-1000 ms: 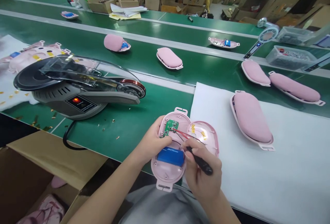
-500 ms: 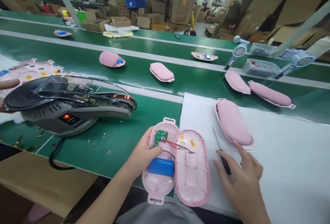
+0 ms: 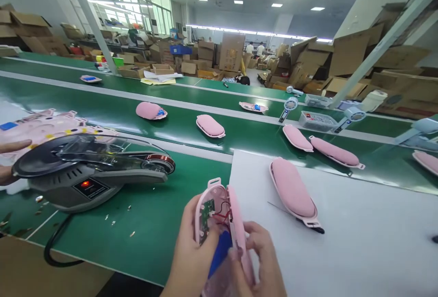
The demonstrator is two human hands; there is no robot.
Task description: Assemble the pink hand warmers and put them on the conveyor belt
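Observation:
My left hand [image 3: 190, 256] grips a pink shell half [image 3: 216, 193], its thumb inside near the green circuit board [image 3: 206, 214] and blue battery [image 3: 221, 251]. In my right hand [image 3: 263, 258] is the other pink half, a cover [image 3: 236, 208], tilted on edge beside the first. Red and black wires [image 3: 223, 212] run between the halves, which are partly folded together. To the right, a closed pink case [image 3: 292, 187] lies on the white sheet [image 3: 349, 228]. A screwdriver [image 3: 316, 228] lies partly hidden under that case.
A grey tape dispenser [image 3: 92, 178] with a lit red light stands at left. Another person's hand [image 3: 12, 162] is behind it, near stacked pink shells [image 3: 44, 128]. Several pink cases, such as one [image 3: 210, 126], lie on the green belt [image 3: 178, 137] beyond, with blue handheld fans [image 3: 352, 117].
My right hand has left the screwdriver and now holds the cover. The cover has swung from lying flat to nearly upright against the other half. The view has tilted up.

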